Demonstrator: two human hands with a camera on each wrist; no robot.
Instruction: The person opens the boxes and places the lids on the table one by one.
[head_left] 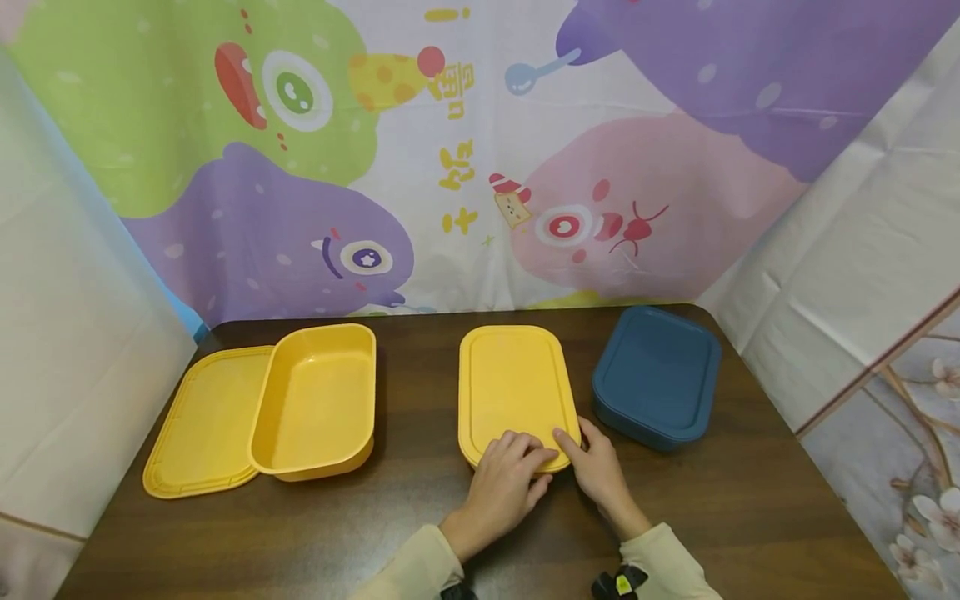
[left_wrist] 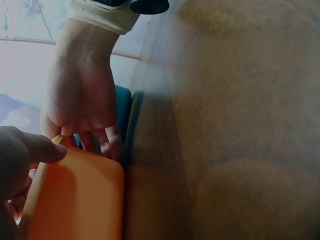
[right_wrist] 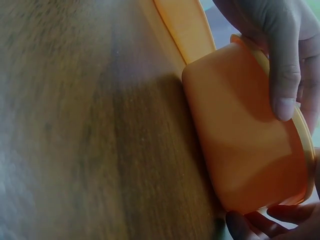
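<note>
A yellow food container (head_left: 514, 383) with its yellow lid on stands at the middle of the table. At its near edge, my left hand (head_left: 504, 483) has bent fingers on top of the lid and its thumb against the front wall, as the thumb (right_wrist: 284, 80) in the right wrist view shows. My right hand (head_left: 600, 471) grips the near right corner, thumb on the lid and fingers down along the side. The container's orange-looking wall (left_wrist: 82, 200) fills the lower left of the left wrist view, with the right hand (left_wrist: 85, 95) beyond it.
To the left stands an uncovered yellow container (head_left: 322, 400), resting partly over a loose yellow lid (head_left: 202, 433). A dark blue lidded container (head_left: 657, 375) stands at the right. The brown wooden table (head_left: 420, 533) backs onto a cartoon-printed curtain (head_left: 480, 275).
</note>
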